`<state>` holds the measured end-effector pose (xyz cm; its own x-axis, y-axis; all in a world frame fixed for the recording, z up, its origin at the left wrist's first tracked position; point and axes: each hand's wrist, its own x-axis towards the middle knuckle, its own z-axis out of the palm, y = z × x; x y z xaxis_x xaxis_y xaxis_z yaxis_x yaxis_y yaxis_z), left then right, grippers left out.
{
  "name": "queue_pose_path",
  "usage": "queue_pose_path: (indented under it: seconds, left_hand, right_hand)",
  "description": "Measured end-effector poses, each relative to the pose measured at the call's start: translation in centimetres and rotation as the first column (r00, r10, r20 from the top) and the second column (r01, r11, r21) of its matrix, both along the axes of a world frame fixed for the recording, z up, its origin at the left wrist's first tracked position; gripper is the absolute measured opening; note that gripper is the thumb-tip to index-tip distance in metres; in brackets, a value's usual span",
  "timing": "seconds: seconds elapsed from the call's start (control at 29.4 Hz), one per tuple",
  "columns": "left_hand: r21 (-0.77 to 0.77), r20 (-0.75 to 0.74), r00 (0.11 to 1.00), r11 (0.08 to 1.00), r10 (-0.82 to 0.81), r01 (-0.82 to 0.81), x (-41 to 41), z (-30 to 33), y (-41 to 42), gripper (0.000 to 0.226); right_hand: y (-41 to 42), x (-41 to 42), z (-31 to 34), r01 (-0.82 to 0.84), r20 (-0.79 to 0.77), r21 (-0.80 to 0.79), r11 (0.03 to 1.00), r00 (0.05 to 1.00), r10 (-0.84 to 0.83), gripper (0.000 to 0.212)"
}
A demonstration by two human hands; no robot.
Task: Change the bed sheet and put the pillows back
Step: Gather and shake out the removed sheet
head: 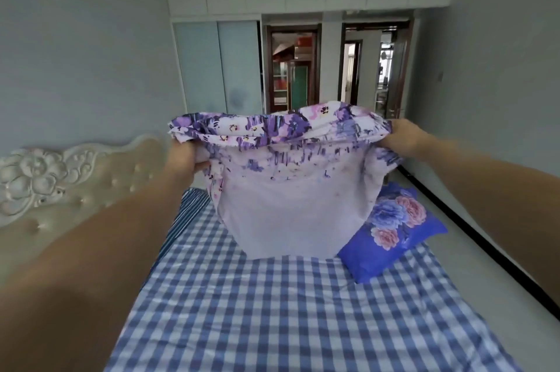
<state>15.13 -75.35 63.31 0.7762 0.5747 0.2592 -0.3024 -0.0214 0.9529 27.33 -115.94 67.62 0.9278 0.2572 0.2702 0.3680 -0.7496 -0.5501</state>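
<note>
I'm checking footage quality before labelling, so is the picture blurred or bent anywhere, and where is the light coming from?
Head view: motion blur softens both forearms, the left hand and right hand; the purple floral sheet and checked sheet are sharper; wide-angle distortion bows the walls and headboard; the brightest light comes through the far doorways.

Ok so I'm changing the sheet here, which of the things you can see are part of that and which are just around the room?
Part of the job:
- purple floral sheet, gripped by the left hand and right hand
- blue checked sheet on the bed
- blue floral pillow

Just around:
- carved headboard
- wardrobe doors
- doorways
</note>
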Motion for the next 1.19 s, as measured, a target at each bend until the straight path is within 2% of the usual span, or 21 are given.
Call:
queue_pose_path:
  seconds: [0.07, 0.14, 0.2, 0.24, 0.31, 0.41, 0.51, 0.54, 0.61, 0.68, 0.75, 0.78, 0.85, 0.92, 0.95, 0.99, 1.05, 1.12, 1.19]
  left_hand:
    - [0.035, -0.14, 0.988, 0.997, -0.067, 0.073, -3.0, -5.0, 1.8, 0.017]
    - [0.042, -0.348, 0.921, 0.978, -0.175, 0.202, -6.7, -9.2, 3.8, 0.018]
    - [0.032, -0.561, 0.785, 0.941, -0.262, 0.337, -10.9, -13.5, 5.9, 0.014]
    - [0.011, -0.653, 0.692, 0.91, -0.307, 0.414, -13.4, -15.8, 6.9, 0.013]
    - [-0.043, -0.804, 0.469, 0.824, -0.364, 0.565, -17.7, -19.1, 8.2, 0.023]
    - [-0.245, -0.906, 0.076, 0.662, -0.416, 0.708, -24.1, -23.0, 8.4, 0.042]
    - [-0.402, -0.907, -0.232, 0.557, -0.353, 0.727, -30.2, -26.9, 7.2, 0.041]
    - [-0.446, -0.893, -0.319, 0.521, -0.318, 0.728, -32.3, -28.2, 6.5, 0.039]
    - [-0.512, -0.859, -0.425, 0.481, -0.285, 0.712, -35.3, -30.2, 5.4, 0.035]
    - [-0.549, -0.835, -0.468, 0.471, -0.289, 0.69, -37.5, -31.5, 4.3, 0.037]
    - [-0.549, -0.835, -0.469, 0.488, -0.287, 0.679, -38.9, -31.9, 3.8, 0.044]
    - [-0.522, -0.852, -0.438, 0.516, -0.286, 0.679, -39.4, -32.1, 3.7, 0.051]
    - [-0.431, -0.903, -0.316, 0.608, -0.292, 0.667, -39.9, -32.2, 4.1, 0.066]
    - [-0.32, -0.943, -0.149, 0.698, -0.296, 0.64, -39.9, -32.5, 4.7, 0.064]
    - [-0.267, -0.953, -0.054, 0.739, -0.298, 0.618, -39.7, -32.7, 4.9, 0.058]
    - [-0.225, -0.951, 0.038, 0.776, -0.305, 0.589, -39.5, -33.0, 5.0, 0.053]
    - [-0.184, -0.924, 0.2, 0.837, -0.326, 0.515, -38.7, -33.6, 4.9, 0.049]
    - [-0.175, -0.879, 0.342, 0.891, -0.333, 0.419, -37.4, -34.2, 4.4, 0.044]
    - [-0.131, -0.839, 0.464, 0.933, -0.285, 0.335, -35.5, -34.8, 4.1, 0.042]
  right_hand:
    - [-0.1, -2.6, -3.5, -0.015, -0.087, -0.229, 0.973, 0.996, -0.005, 0.014]
    - [0.2, -6.2, -6.8, -0.085, -0.285, -0.348, 0.934, 0.958, -0.019, 0.016]
    - [0.7, -10.4, -10.8, -0.187, -0.449, -0.525, 0.83, 0.889, -0.084, 0.024]
    - [0.9, -12.8, -13.1, -0.235, -0.474, -0.639, 0.733, 0.87, -0.134, 0.03]
    - [1.2, -17.2, -16.6, -0.327, -0.508, -0.756, 0.567, 0.839, -0.193, 0.029]
    - [0.9, -23.6, -21.8, -0.435, -0.616, -0.733, 0.523, 0.75, -0.239, 0.016]
    - [0.2, -30.2, -27.5, -0.526, -0.679, -0.726, 0.443, 0.653, -0.337, 0.031]
    - [-0.2, -32.6, -29.5, -0.568, -0.712, -0.702, 0.43, 0.585, -0.389, 0.026]
    - [-1.0, -36.3, -32.3, -0.642, -0.761, -0.639, 0.425, 0.445, -0.471, 0.017]
    - [-1.7, -39.3, -33.7, -0.675, -0.769, -0.614, 0.409, 0.393, -0.505, 0.022]
    - [-2.2, -40.7, -34.0, -0.662, -0.782, -0.603, 0.445, 0.382, -0.492, 0.036]
    - [-2.6, -41.0, -34.0, -0.646, -0.799, -0.587, 0.487, 0.365, -0.479, 0.036]
    - [-3.0, -41.0, -34.1, -0.594, -0.849, -0.519, 0.615, 0.276, -0.451, 0.03]
    - [-3.4, -40.7, -34.3, -0.462, -0.889, -0.457, 0.76, 0.218, -0.403, 0.025]
    - [-3.5, -40.3, -34.5, -0.392, -0.892, -0.448, 0.804, 0.247, -0.378, 0.026]
    - [-3.6, -39.8, -34.7, -0.34, -0.873, -0.468, 0.816, 0.323, -0.366, 0.033]
    - [-3.5, -38.3, -35.1, -0.286, -0.776, -0.552, 0.783, 0.52, -0.356, 0.041]
    - [-3.3, -36.5, -35.7, -0.219, -0.649, -0.622, 0.752, 0.681, -0.339, 0.031]
    - [-3.4, -34.2, -36.3, -0.126, -0.542, -0.636, 0.761, 0.774, -0.326, 0.017]
